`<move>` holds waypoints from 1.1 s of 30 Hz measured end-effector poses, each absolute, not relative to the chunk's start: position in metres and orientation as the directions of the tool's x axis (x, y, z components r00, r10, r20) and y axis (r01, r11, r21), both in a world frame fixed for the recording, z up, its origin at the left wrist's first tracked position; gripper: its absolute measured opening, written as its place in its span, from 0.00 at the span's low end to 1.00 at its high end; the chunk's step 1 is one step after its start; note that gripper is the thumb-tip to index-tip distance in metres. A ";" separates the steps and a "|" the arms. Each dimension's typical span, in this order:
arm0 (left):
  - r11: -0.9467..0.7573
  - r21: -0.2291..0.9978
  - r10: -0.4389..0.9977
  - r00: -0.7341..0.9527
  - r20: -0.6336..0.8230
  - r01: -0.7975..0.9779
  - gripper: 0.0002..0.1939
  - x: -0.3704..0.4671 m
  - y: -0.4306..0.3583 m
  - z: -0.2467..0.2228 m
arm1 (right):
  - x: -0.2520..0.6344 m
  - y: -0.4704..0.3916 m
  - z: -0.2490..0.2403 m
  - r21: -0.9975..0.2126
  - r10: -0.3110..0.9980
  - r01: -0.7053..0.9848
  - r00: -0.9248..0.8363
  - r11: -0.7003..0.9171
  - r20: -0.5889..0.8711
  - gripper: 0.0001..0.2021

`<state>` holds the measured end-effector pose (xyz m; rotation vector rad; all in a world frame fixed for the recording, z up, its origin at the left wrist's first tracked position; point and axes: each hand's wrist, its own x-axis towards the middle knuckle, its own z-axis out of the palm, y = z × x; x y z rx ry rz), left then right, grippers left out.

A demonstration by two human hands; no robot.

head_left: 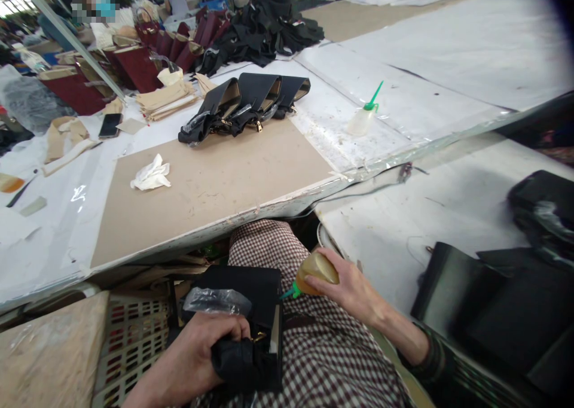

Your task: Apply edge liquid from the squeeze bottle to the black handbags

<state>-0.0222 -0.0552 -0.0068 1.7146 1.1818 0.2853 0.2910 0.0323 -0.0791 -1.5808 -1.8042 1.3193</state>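
While the left hand (204, 345) clamps a boxy black leather bag (251, 327) on the checked-fabric lap (323, 348), right hand (347, 285) grips a soft amber squeeze bottle (316, 270), green nozzle aimed at the bag's top edge.

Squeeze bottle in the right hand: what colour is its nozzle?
Green nozzle on an amber bottle, head view.
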 end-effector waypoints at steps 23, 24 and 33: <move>-0.006 0.812 0.793 0.497 -0.352 0.584 0.12 -0.021 -0.050 -0.012 | 0.302 0.022 -0.099 -0.859 0.968 0.511 -0.225 0.021 -0.110 0.24; -0.009 0.812 0.796 0.496 -0.348 0.583 0.12 -0.021 -0.050 -0.011 | 0.303 0.022 -0.098 -0.860 0.972 0.510 -0.216 0.029 -0.096 0.24; -0.005 0.825 0.805 0.491 -0.331 0.565 0.12 -0.021 -0.049 -0.011 | 0.304 0.019 -0.100 -0.869 0.957 0.491 -0.278 0.064 -0.087 0.24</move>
